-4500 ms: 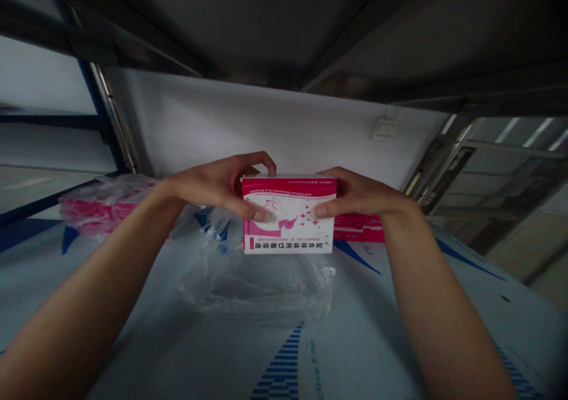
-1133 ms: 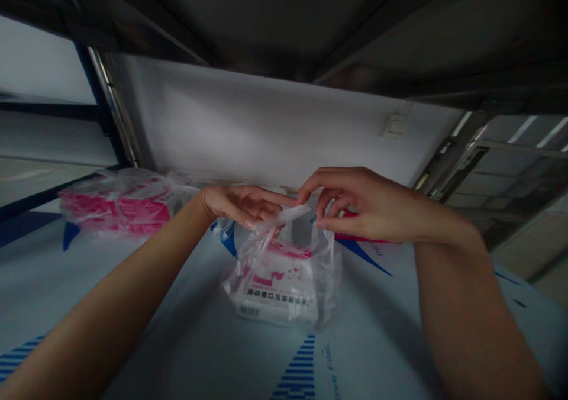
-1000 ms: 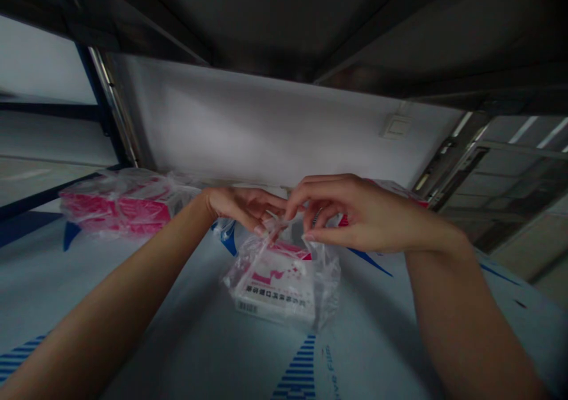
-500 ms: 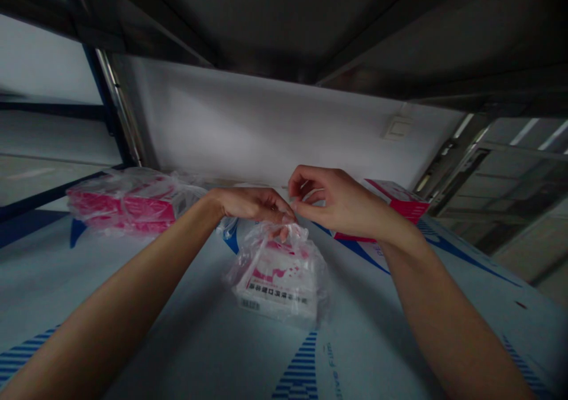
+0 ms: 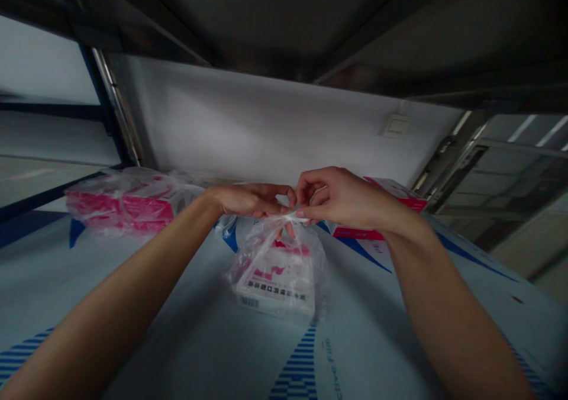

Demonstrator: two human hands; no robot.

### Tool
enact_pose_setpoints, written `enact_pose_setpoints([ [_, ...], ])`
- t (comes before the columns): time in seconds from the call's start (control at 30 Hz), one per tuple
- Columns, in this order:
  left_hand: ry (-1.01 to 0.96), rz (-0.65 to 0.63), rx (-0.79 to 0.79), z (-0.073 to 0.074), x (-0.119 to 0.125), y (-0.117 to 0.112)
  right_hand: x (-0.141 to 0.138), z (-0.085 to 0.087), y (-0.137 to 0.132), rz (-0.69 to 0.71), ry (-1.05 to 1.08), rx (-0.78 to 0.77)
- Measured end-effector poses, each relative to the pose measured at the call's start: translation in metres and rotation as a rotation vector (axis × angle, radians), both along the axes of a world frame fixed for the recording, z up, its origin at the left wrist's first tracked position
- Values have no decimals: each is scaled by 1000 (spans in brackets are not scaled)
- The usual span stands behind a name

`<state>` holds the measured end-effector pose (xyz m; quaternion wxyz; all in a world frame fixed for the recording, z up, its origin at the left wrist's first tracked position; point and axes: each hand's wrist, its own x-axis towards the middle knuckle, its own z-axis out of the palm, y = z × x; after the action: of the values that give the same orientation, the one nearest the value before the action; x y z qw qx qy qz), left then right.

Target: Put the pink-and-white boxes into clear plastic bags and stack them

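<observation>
your left forearm [image 5: 119,276]: bare, slim, narrowing to the wrist | your right forearm [image 5: 448,305]: bare, slim, narrowing to the wrist | your left hand [image 5: 252,200]: bare, long slender fingers | your right hand [image 5: 341,197]: bare, slender fingers | your right thumbnail [image 5: 300,214]: short, neatly trimmed

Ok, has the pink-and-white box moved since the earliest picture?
Yes: the pink-and-white box now sits lower in view, farther below the wall switch, inside a clear plastic bag.
</observation>
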<state>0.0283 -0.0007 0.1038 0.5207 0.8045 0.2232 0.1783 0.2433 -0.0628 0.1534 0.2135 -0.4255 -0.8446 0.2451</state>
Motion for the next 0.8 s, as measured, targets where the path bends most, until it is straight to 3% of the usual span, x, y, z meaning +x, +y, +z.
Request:
enact_pose_setpoints([
  [0.13, -27, -23, -172, 2, 0, -2, -10, -1, -11, 172, -77, -75],
  [0.37, 36, -116, -163, 6, -2, 5, -19, -2, -28, 310, -467, 181],
  [0.53, 84, -152, -122, 14, -4, 1, -12, 4, -23, 347, -419, 79],
  [0.63, 123, -102, 15, 17, -2, -2, -2, 4, -12, 280, -325, -20],
  [0.8, 190, -45, 234, 20, 4, -4, 15, -6, 19, -5, -415, 23],
])
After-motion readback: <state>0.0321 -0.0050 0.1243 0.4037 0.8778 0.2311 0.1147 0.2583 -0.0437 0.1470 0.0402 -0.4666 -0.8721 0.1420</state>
